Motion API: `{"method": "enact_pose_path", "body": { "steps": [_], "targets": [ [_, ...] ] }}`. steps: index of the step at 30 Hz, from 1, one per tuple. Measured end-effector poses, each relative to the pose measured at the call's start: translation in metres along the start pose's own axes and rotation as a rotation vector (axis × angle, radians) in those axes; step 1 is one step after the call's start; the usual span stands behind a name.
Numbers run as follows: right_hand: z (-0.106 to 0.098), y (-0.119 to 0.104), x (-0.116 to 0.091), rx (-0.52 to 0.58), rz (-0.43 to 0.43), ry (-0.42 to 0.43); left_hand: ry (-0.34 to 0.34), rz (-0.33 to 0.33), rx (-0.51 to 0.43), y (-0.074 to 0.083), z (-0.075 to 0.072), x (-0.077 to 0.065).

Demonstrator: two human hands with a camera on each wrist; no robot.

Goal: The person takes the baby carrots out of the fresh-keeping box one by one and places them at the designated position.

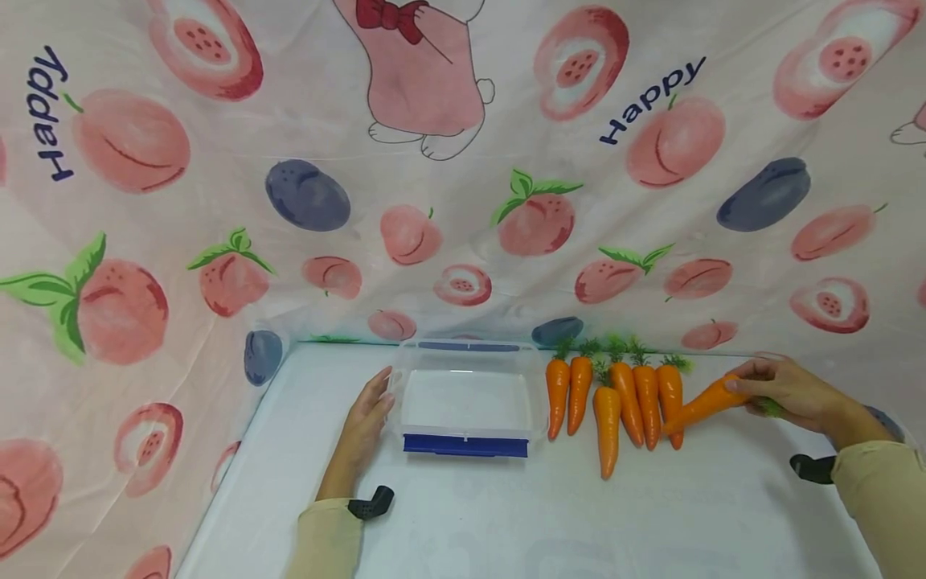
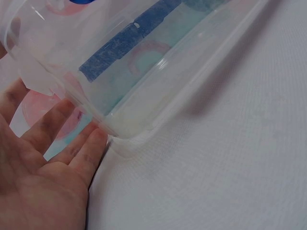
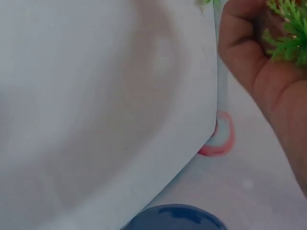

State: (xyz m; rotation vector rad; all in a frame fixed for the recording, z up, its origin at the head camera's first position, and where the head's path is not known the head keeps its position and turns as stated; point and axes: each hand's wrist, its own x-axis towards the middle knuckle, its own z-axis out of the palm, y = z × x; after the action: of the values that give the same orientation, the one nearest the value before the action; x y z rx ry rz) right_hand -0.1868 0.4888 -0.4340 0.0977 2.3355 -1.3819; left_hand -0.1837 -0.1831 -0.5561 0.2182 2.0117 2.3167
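Note:
My left hand [image 1: 367, 416] rests at the left side of a clear plastic box [image 1: 466, 402] with blue latches. In the left wrist view its fingers [image 2: 88, 148] lie fairly straight against the wall of the box. At the right, my right hand [image 1: 784, 392] pinches an orange carrot [image 1: 705, 404] near its leafy end, the tip pointing left. That tip overlaps the rightmost of several carrots [image 1: 647, 406] on the table. In the right wrist view only green leaves [image 3: 292, 36] show by the curled right hand [image 3: 256, 60].
Another carrot [image 1: 607, 430] lies a little nearer than the others in the row. Two more carrots [image 1: 556, 398] lie close beside the box's right wall. The white table [image 1: 506, 515] meets a fruit-printed cloth [image 1: 434, 177] at its back edge.

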Motion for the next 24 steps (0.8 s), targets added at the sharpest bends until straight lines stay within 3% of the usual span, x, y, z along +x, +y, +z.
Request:
{"method": "enact_pose_path", "body": {
  "steps": [8, 16, 20, 24],
  "targets": [
    [-0.004, -0.003, 0.003, -0.182, 0.051, 0.006, -0.012, 0.018, -0.010, 0.002, 0.001, 0.001],
    [-0.003, 0.000, 0.011, -0.263, 0.110, 0.073, 0.001, 0.003, -0.019, 0.002, 0.000, 0.001],
    [0.001, 0.005, 0.019, -0.296, 0.121, 0.150, 0.004, 0.002, -0.024, 0.002, 0.001, 0.001],
    [0.010, 0.015, 0.024, -0.251, 0.073, 0.251, 0.002, 0.004, -0.019, 0.001, 0.001, 0.000]
  ]
}}
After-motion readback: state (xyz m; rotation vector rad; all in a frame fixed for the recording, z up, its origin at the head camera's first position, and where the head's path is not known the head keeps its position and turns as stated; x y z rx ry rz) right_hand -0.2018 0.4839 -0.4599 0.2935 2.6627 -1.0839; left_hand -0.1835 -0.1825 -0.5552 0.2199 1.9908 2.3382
